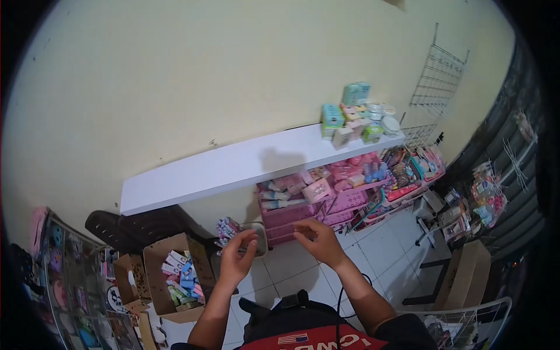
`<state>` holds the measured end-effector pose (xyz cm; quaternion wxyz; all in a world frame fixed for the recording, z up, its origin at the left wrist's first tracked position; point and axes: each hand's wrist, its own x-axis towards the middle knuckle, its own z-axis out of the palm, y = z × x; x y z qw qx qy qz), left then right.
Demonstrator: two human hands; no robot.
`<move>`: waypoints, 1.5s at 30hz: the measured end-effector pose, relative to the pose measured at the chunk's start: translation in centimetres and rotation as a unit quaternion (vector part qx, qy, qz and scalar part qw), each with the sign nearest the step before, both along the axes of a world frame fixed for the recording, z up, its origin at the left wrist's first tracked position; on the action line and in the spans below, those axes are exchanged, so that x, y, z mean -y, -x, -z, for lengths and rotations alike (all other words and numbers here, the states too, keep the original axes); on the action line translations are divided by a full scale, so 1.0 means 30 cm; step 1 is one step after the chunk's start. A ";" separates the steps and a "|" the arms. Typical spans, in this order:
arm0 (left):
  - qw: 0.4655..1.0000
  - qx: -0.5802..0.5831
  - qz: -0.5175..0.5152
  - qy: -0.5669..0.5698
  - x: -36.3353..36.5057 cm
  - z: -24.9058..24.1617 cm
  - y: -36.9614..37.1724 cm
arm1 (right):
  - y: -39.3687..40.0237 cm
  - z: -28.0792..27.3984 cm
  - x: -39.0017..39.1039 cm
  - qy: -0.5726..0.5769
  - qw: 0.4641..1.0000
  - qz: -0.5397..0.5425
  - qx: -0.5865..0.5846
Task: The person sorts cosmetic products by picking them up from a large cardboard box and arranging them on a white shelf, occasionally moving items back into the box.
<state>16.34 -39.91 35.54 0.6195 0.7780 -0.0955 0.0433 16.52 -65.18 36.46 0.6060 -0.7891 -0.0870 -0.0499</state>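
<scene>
My left hand [238, 256] is raised in front of me with its fingers curved and the thumb apart, and nothing shows in it. Across from it, my right hand [321, 242] hovers with loosely bent fingers, holding nothing visible. Both are in front of and below the white wall shelf [216, 175], touching nothing that I can see. Beyond my right hand are pink baskets [280, 216] filled with packaged goods, including a pale pink box [318, 190]. A light-coloured bin [258, 238] stands behind my left hand, beside a bunch of wrapped, patterned items [226, 228].
Small boxes [332, 119] and round white tubs [389, 125] stand on the shelf's right end. On the floor at left is an open carton [204, 274] of small boxes, near dark chairs [146, 220]. A wire rack [478, 321] and cardboard [466, 274] are at right.
</scene>
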 end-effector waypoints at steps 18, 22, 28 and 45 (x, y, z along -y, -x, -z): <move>0.983 0.142 0.111 -0.016 0.502 -0.298 -0.328 | -0.082 -0.320 0.503 0.051 0.986 0.091 0.127; 0.978 0.182 0.103 -0.026 0.555 -0.360 -0.447 | -0.182 -0.393 0.555 0.075 0.987 0.117 0.077; 0.967 0.228 0.094 -0.059 0.638 -0.386 -0.677 | -0.346 -0.452 0.617 0.110 0.977 0.113 0.139; 0.910 0.384 0.104 -0.112 1.012 -0.504 -1.117 | -0.839 -0.542 0.875 0.269 0.919 0.170 0.230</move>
